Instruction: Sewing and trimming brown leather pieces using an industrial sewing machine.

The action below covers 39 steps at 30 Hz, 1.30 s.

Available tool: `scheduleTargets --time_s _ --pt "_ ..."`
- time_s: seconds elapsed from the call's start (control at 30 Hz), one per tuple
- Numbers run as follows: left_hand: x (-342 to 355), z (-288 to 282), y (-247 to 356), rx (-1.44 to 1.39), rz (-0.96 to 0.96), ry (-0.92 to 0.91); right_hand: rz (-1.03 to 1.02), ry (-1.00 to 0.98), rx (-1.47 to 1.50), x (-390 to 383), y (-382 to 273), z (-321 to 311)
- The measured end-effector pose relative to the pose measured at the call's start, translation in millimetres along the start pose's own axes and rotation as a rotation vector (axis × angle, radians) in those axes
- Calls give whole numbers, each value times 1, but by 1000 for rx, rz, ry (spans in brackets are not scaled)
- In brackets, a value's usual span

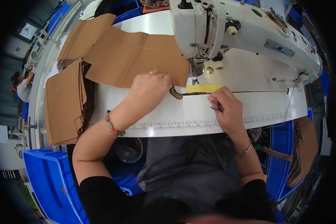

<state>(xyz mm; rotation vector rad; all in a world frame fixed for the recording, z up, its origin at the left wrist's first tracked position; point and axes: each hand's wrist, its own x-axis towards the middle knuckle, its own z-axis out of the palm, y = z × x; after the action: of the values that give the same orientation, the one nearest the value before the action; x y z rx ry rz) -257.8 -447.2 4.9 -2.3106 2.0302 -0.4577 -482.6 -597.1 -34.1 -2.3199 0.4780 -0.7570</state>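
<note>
Spanning bare tabletop [168, 110], left hand [149, 86] grips brown panel [136, 56] near its edge, right hand [228, 106] a dark tool [215, 108].

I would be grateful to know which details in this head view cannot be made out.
In the head view:
- Fingertips of the left hand: mostly hidden by the hand itself, so its grip on the brown sheet is unclear.
- Dark tool: mostly covered by the right hand.
- Top of the sewing machine: cut off by the upper edge.
- Background person at far left: too small and blurred for detail.
</note>
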Motion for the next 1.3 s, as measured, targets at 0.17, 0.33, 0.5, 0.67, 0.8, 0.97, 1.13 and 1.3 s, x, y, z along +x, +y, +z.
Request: scheduleTargets --time_s 0.17,0.33,0.5,0.67,0.8,0.97,1.13,1.3 --pt "-9 -14 46 -174 75 -6 -185 3 -73 -2 0 8" --pt "-33 -28 55 -319 80 -135 -352 -198 -278 9 4 10" --pt "-66 -43 28 -333 -171 -81 -581 -297 -628 30 14 7" --pt "-91 -22 19 -191 -421 -260 -586 -213 -738 52 47 -10" --pt "-78 -8 27 -189 -329 -190 -437 -255 -735 34 49 -39" --pt "-40 5 41 -221 -200 -134 -247 -200 -705 5 67 -81" --pt "-16 2 42 -253 -67 -69 -242 -266 -504 17 62 -113" --pt "-6 5 46 -304 33 -25 -445 -330 -367 47 34 -74"
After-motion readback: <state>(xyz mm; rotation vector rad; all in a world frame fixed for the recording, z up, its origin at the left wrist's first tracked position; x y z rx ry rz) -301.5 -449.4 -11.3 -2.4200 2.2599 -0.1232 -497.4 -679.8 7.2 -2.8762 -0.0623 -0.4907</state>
